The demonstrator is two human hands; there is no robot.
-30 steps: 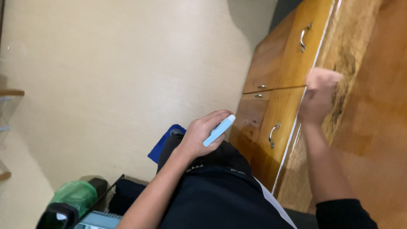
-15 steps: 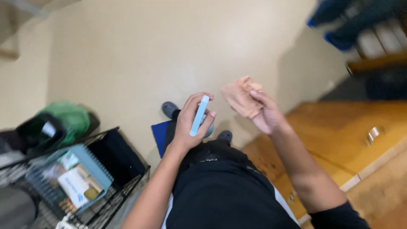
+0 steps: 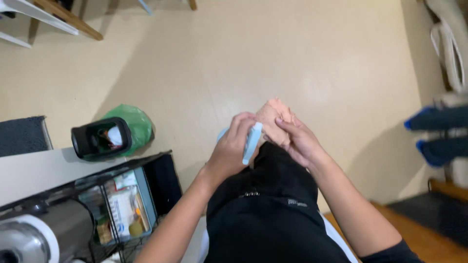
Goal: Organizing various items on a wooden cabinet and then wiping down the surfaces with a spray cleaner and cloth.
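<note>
Pale blue bottle near-upright, tip down.

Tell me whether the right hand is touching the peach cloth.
Touching. The head view shows the right hand with its fingers wrapped over the bunched peach cloth, no gap between them; the left hand grips a light blue bottle.

Ahead of my hands the cream floor lies open. To my left, a wire rack and black bin crowd in; blue slippers sit right.
</note>
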